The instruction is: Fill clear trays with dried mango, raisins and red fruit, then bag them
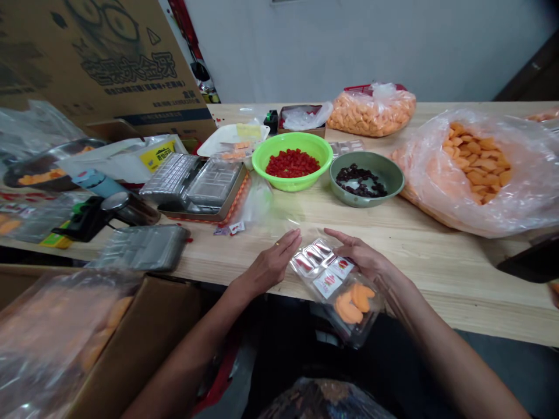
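Observation:
A clear plastic tray (327,282) with several compartments lies tilted between my hands, partly over the table's near edge. Orange tooth-shaped candies (353,304) fill its near compartment. Two white printed sachets (328,281) sit across its middle, and small reddish pieces show in the far compartments. My right hand (360,253) grips the tray's right side, index finger stretched forward. On the far left side, my left hand (275,260) holds the edge with fingers close together. Thin clear film (286,224) shows near its fingertips; the film's full outline is hard to make out.
Beyond the hands stand a green basin (257,166) of red pieces and a grey-green bowl (395,186) of dark pieces. A big bag of orange candies (423,192) is at right. Stacked empty trays (209,183) and an open carton (161,326) are at left.

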Motion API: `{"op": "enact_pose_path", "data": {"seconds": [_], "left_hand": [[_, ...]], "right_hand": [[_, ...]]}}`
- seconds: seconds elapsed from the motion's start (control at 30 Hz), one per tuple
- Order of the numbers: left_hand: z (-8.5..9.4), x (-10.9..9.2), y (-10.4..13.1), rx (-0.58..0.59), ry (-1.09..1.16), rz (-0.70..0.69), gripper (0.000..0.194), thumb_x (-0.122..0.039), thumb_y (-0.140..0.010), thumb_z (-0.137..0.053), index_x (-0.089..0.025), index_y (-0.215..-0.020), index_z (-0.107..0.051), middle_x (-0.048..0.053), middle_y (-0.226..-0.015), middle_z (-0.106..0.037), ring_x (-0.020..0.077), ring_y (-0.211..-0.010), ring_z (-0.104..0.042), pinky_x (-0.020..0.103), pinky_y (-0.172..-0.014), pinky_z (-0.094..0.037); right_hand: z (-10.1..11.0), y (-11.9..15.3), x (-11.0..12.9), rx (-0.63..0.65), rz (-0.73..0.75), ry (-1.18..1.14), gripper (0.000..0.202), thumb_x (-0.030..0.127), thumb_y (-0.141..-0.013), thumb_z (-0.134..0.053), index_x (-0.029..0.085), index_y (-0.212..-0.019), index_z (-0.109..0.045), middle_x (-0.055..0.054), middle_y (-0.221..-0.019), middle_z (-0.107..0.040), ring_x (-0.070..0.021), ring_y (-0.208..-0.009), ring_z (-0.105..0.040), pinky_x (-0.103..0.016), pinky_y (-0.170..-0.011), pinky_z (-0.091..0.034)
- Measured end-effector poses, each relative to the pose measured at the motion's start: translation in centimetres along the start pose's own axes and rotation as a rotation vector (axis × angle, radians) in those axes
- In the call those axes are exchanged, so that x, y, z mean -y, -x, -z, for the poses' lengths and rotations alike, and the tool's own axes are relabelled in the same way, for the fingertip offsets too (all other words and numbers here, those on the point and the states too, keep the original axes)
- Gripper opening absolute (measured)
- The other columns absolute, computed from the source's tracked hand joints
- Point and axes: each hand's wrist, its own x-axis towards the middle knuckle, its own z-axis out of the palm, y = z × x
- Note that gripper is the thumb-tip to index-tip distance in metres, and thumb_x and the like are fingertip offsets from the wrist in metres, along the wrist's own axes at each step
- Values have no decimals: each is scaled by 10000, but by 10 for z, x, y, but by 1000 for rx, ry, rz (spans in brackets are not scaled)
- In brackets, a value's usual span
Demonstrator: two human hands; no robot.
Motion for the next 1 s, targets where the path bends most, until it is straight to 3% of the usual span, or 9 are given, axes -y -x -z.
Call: {"op": "enact_pose_path", "data": {"seconds": [0.13,0.27,0.43,0.53,0.6,0.7,0.83,1.0], "left_hand": [[-4,-1,3,40,-16,-17,891,123,-786,-303,-135,-1619,-121,198,-1600,-367,262,-1543,-232,469,-1209,-416],[-11,2,6,40,-71,-21,889,125,-770,-294,-108,-1613,-134,216,-1599,-361,276,-1550,-195,478,-1198,-429],[-21,0,6,-71,-174,98,792,75,-859,-298,-94,-1613,-123,242,-1571,-394,297,-1541,-224,487,-1175,-455],[-25,-4,4,-85,-132,60,795,74,-856,-290,-98,-1614,-120,232,-1579,-386,294,-1542,-226,490,-1184,-444],[-25,-1,3,-87,-83,40,805,72,-854,-295,-114,-1617,-117,216,-1586,-383,285,-1540,-240,494,-1187,-440],[-18,10,4,-131,-35,164,805,57,-860,-331,-148,-1618,-151,192,-1589,-390,258,-1524,-301,472,-1194,-435],[-7,25,4,-94,-5,235,810,67,-841,-348,-170,-1605,-221,174,-1583,-408,232,-1502,-354,447,-1203,-422],[0,17,-2,-50,12,192,779,46,-877,-336,-176,-1610,-197,176,-1586,-400,233,-1507,-340,452,-1207,-412]], "right_hand": [[-3,-10,-1,-52,-12,-15,815,53,-685,-695,234,-1465,-542,-59,-935,-762,-157,-631,-660,-258,-562,-511],[-10,-19,-3,-128,50,-42,757,62,-669,-703,198,-1406,-605,-45,-815,-751,-145,-555,-609,-251,-517,-475],[-17,-31,-9,-233,133,16,682,97,-651,-682,153,-1330,-666,-10,-676,-699,-99,-464,-501,-217,-459,-373],[-17,-37,-11,-280,182,78,639,145,-659,-684,142,-1298,-684,3,-625,-663,-94,-455,-472,-213,-452,-333],[-13,-36,-9,-264,198,85,646,167,-670,-688,149,-1316,-668,11,-622,-651,-97,-470,-482,-211,-461,-344],[-3,-24,-2,-209,213,80,763,186,-706,-697,199,-1454,-546,47,-599,-618,-96,-462,-482,-200,-457,-354],[9,-5,4,26,112,43,941,210,-771,-728,272,-1602,-291,34,-677,-673,-124,-503,-568,-210,-487,-430],[-3,3,-1,178,32,41,964,240,-834,-724,285,-1630,-182,-18,-842,-733,-164,-634,-668,-249,-573,-521]]}}
